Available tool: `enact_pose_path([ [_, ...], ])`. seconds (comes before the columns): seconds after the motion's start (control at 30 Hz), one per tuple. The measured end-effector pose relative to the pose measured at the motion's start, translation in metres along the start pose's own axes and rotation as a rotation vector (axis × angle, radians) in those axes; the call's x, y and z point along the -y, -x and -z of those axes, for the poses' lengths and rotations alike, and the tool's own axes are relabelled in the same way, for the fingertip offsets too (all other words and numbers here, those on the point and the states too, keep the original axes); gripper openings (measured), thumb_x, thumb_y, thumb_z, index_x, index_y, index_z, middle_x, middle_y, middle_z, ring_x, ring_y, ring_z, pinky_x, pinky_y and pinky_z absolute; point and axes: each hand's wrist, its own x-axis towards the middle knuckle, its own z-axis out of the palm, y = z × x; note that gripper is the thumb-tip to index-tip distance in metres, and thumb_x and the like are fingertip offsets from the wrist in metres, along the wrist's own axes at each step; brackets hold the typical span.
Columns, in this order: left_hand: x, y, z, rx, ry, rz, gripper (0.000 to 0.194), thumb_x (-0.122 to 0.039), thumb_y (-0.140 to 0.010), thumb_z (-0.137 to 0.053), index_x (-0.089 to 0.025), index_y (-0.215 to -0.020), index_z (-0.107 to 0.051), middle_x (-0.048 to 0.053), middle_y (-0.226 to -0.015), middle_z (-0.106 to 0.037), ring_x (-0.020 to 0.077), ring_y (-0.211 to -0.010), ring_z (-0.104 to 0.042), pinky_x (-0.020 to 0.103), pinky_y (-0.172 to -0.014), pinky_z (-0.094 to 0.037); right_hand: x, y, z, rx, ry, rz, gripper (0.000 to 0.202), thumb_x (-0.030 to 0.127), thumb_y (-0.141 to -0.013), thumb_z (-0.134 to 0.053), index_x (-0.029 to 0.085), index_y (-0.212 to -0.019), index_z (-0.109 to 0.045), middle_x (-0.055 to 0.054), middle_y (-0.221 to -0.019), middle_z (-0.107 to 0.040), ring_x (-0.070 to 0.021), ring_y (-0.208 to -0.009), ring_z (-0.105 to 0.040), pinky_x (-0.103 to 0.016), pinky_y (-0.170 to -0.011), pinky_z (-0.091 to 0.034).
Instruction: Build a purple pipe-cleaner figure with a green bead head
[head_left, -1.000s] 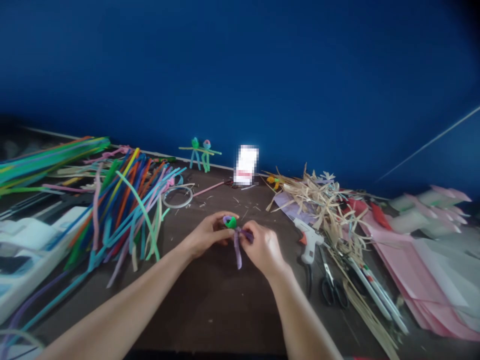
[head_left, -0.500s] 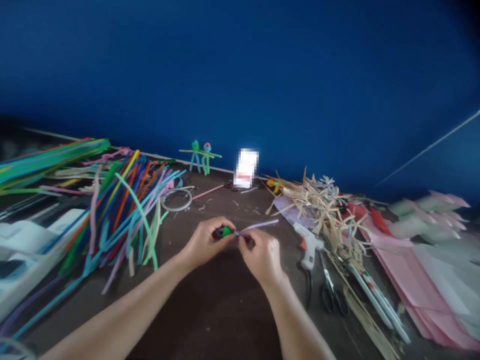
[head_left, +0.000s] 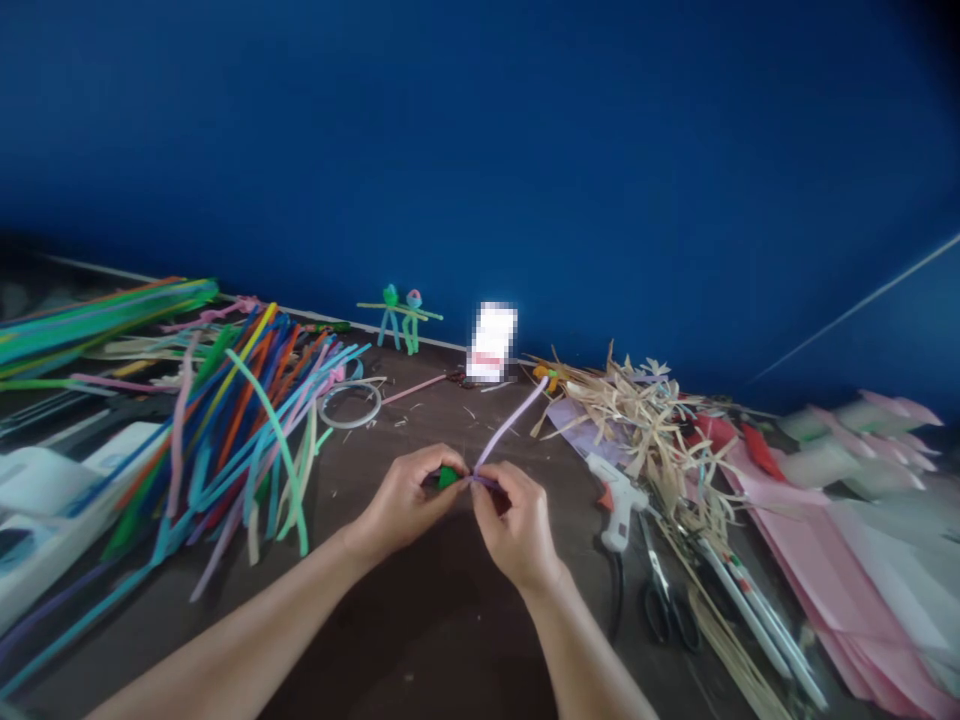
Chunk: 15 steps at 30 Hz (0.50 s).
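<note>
Loose end of the lilac pipe cleaner (head_left: pixel 514 418) has swung round from hanging toward the wearer a second ago to sticking up and away to the right. Left hand (head_left: pixel 405 505) has a green fuzzy piece (head_left: pixel 448 476) pinched between thumb and fingers, while the right hand (head_left: pixel 517 525) grips the pipe cleaner just beside it, all mid-table (head_left: pixel 420 640). Glue gun (head_left: pixel 619 500) and black-handled scissors (head_left: pixel 657 585) lie off right, two pipe-cleaner figures (head_left: pixel 412 314) stand near the blue wall (head_left: pixel 480 150).
</note>
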Motion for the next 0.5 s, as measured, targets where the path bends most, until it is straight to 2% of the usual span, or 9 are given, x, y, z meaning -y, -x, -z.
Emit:
enact_pose_path([
  [0.23, 0.0057, -0.0005, -0.0027, 0.010, 0.081, 0.177, 0.013, -0.028, -0.070, -0.056, -0.016, -0.075, -0.061, 0.000, -0.063, -0.059, 0.0120, -0.059, -0.050, 0.019, -0.056, -0.038, -0.0040, -0.0007, -0.0023, 0.029, 0.046, 0.016, 0.016, 0.018, -0.080, -0.043, 0.017, -0.081, -0.058, -0.005, -0.071, -0.059, -0.0152, -0.065, -0.055, -0.025, -0.062, -0.042],
  [0.4, 0.0079, 0.0003, -0.0031, 0.039, 0.091, 0.216, 0.014, -0.029, -0.072, -0.055, -0.016, -0.073, -0.058, -0.002, -0.061, -0.057, 0.0108, -0.057, -0.049, 0.019, -0.054, -0.037, -0.0060, -0.0015, -0.0028, 0.031, 0.098, 0.019, 0.014, 0.019, -0.080, -0.043, 0.017, -0.081, -0.057, -0.004, -0.070, -0.058, -0.0152, -0.065, -0.055, -0.024, -0.061, -0.042],
  [0.5, 0.0105, -0.0001, -0.0044, 0.066, 0.176, 0.252, 0.015, -0.031, -0.072, -0.055, -0.016, -0.072, -0.056, -0.003, -0.056, -0.055, 0.0103, -0.053, -0.049, 0.019, -0.052, -0.037, -0.0062, -0.0023, -0.0033, 0.021, 0.087, 0.029, 0.016, 0.017, -0.080, -0.042, 0.018, -0.080, -0.058, -0.005, -0.070, -0.059, -0.0152, -0.066, -0.055, -0.024, -0.062, -0.042],
])
